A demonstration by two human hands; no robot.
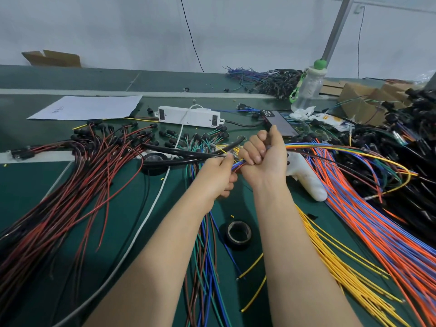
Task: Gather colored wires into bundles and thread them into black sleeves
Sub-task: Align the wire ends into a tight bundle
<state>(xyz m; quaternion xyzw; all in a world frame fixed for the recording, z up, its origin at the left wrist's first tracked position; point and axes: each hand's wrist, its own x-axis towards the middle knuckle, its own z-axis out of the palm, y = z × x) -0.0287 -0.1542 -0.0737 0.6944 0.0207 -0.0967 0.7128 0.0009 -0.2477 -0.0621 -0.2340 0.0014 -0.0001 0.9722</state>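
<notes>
My right hand [262, 154] is curled in a fist round a bundle of colored wires [330, 149] that arcs off to the right. My left hand [217, 173] pinches the bundle's short ends just left of that fist, where a black sleeve [188, 153] lies pointing at them. Whether the wire ends are inside the sleeve cannot be told. Loose blue, green and brown wires [205, 256] trail down beneath my left forearm.
Red-and-black leads [70, 185] fan across the left of the green table. Orange and blue wires [377, 232] and yellow wires [342, 267] lie at right. Two black tape rolls [238, 234], a white glue gun [306, 180], a phone [280, 123], a white box [188, 115] and a bottle [306, 88] lie nearby.
</notes>
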